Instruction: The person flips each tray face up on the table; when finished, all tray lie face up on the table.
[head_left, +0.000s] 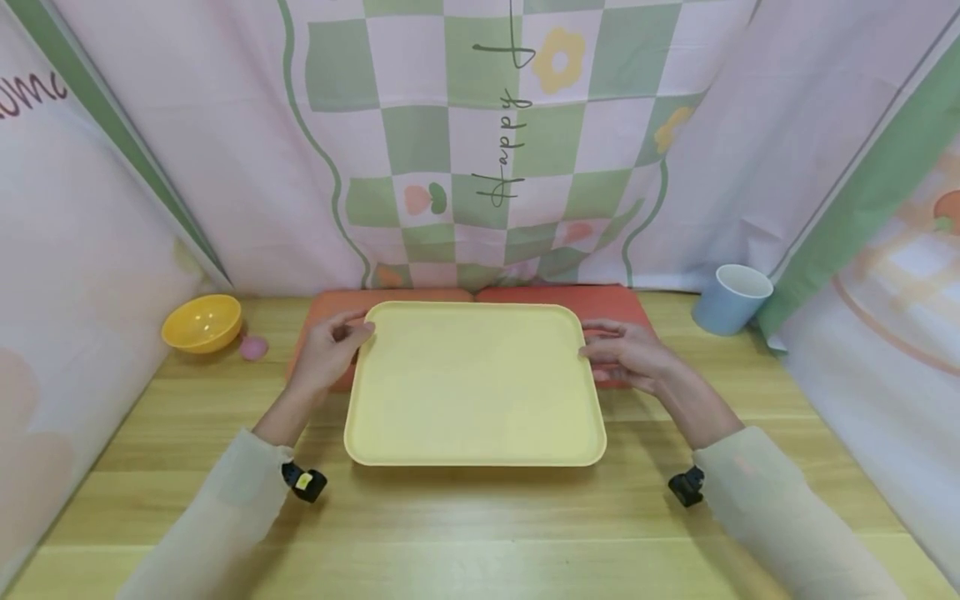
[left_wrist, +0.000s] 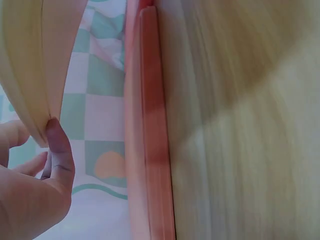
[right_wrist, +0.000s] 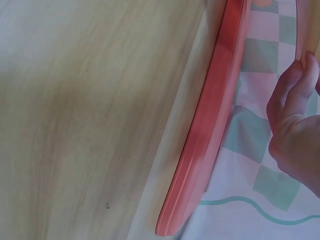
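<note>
A pale yellow rectangular tray (head_left: 476, 383) with a raised rim is held up above the table. My left hand (head_left: 326, 350) pinches its left edge near the far corner, the thumb on top of the rim. On the opposite side my right hand (head_left: 633, 354) grips the right edge with its fingertips. The left wrist view shows the tray's side (left_wrist: 25, 65) off the tabletop, between finger and thumb. In the right wrist view only a sliver of the tray (right_wrist: 307, 27) shows at the fingertips.
Behind and below the tray lie a flat orange piece (head_left: 330, 308) and a flat red piece (head_left: 618, 304), partly hidden. A yellow bowl (head_left: 202, 325) and a small pink object (head_left: 253, 347) stand at left. A light blue cup (head_left: 727, 304) is at right. Printed curtains (head_left: 412, 142) enclose the table (head_left: 480, 542).
</note>
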